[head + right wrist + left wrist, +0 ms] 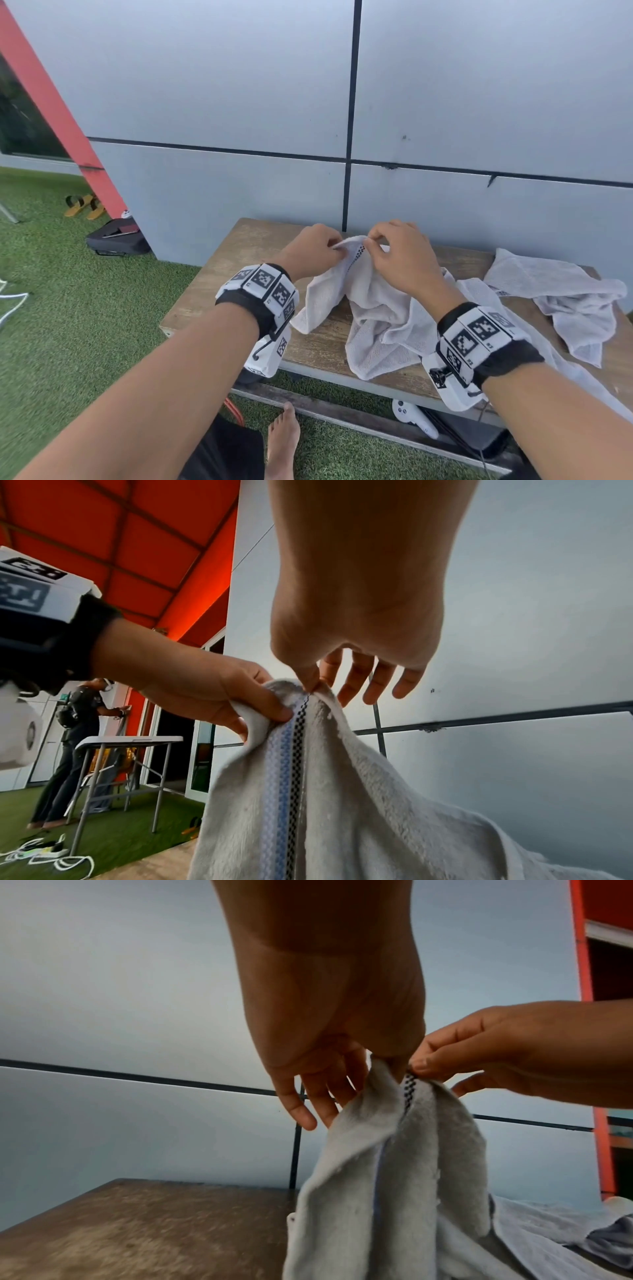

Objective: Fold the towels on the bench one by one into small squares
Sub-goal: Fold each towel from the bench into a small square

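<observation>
A white towel (371, 301) with a blue band and a black checked stripe (298, 753) hangs bunched over the wooden bench (246, 253). My left hand (317, 250) pinches its top edge on the left, thumb against forefinger. Close beside it, my right hand (397, 253) pinches the same edge by the checked stripe, its other fingers spread loosely. The towel (394, 1172) is lifted at the top while its lower folds lie on the bench. A second crumpled white towel (568, 298) lies on the bench's right part, and more white cloth (561, 363) lies under my right wrist.
A grey panelled wall (445, 113) stands right behind the bench. Artificial grass (85, 325) surrounds it, with a black case (118, 238) and sandals (84, 205) to the left. A white controller (411, 416) lies under the bench. A person (78, 739) stands at a folding table far left.
</observation>
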`<state>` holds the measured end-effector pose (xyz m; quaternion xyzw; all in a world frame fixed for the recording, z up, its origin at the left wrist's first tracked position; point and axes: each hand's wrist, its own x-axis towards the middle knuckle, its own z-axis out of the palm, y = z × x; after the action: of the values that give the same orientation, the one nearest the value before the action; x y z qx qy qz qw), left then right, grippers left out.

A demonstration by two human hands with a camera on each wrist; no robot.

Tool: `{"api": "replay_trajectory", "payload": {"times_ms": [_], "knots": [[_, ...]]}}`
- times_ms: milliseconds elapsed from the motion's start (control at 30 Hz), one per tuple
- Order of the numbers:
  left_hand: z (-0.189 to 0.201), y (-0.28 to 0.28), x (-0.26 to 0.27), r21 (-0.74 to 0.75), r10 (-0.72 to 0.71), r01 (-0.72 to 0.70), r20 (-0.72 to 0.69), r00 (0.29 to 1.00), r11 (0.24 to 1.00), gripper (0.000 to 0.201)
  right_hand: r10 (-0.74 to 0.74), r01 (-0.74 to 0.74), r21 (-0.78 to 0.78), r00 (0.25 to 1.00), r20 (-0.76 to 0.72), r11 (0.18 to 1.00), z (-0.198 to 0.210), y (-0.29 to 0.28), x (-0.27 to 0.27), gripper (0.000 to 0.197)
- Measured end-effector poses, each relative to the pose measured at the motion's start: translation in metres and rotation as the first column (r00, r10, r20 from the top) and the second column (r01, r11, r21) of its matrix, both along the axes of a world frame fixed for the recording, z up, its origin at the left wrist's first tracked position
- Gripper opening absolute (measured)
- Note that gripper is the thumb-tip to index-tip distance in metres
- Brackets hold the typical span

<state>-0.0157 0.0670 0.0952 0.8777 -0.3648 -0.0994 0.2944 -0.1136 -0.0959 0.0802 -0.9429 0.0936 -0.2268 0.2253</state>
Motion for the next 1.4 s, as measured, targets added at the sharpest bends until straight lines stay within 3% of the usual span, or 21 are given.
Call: {"api": "replay_trajectory", "payload": {"times_ms": [133,200,300,333,433,600,700,767,867,933,1033,1267,1400], "knots": [[-0.007,0.014,0.010,-0.069,0.111,-0.108,0.035,0.993,0.992,0.043,-0.076,0.077,0.040,0.997,-0.026,0.996,-0.005,-0.014,-0.003,0.013],[-0.005,0.014,0.010,-0.107,0.097,-0.092,0.047,0.994,0.990,0.044,0.005,0.000,0.139,0.999,-0.037,0.990,-0.005,-0.014,-0.004,0.010],[0.002,0.007,0.001,-0.106,-0.004,0.011,0.067,0.998,0.994,0.038,0.169,-0.160,0.280,0.986,-0.010,0.946,0.000,0.002,-0.007,0.036],[0.004,0.004,-0.003,-0.089,-0.044,0.051,0.078,0.996,0.995,0.038,0.180,-0.176,0.295,0.984,0.013,0.939,0.003,0.008,-0.007,0.037],[0.006,-0.003,-0.013,-0.043,-0.128,0.133,0.101,0.987,0.990,0.024,0.139,-0.168,0.271,0.983,0.122,0.948,0.010,0.016,-0.003,0.008],[-0.004,0.005,-0.009,-0.080,-0.100,0.108,0.102,0.990,0.991,0.024,0.100,-0.154,0.269,0.974,0.203,0.951,0.021,0.008,-0.011,0.009],[-0.003,0.008,-0.013,-0.113,-0.084,0.094,0.087,0.993,0.989,0.037,0.188,-0.195,0.276,0.981,0.051,0.941,0.017,0.004,-0.020,0.014],[0.002,0.005,-0.017,-0.115,-0.099,0.108,0.083,0.992,0.987,0.035,0.195,-0.181,0.253,0.980,-0.028,0.950,0.009,0.005,-0.023,0.022],[0.008,-0.001,-0.022,-0.118,-0.110,0.122,0.103,0.989,0.985,0.034,0.172,-0.165,0.244,0.985,-0.009,0.956,0.007,0.009,-0.027,0.020],[0.009,-0.003,-0.022,-0.104,-0.123,0.133,0.091,0.988,0.986,0.039,0.161,-0.159,0.181,0.987,0.004,0.971,0.006,0.007,-0.028,0.006],[0.009,-0.004,-0.025,-0.064,-0.139,0.143,0.063,0.988,0.988,0.040,0.081,-0.088,0.133,0.995,0.054,0.987,0.008,0.000,-0.033,0.012],[0.000,0.030,-0.001,0.115,-0.071,0.065,0.044,0.997,0.991,0.044,-0.230,0.113,0.384,0.934,0.273,0.916,0.016,-0.036,-0.051,0.023],[-0.002,0.048,0.007,0.096,-0.006,0.001,0.056,0.998,0.995,0.046,-0.371,0.231,0.452,0.894,0.251,0.862,0.011,-0.054,-0.059,0.024]]}}
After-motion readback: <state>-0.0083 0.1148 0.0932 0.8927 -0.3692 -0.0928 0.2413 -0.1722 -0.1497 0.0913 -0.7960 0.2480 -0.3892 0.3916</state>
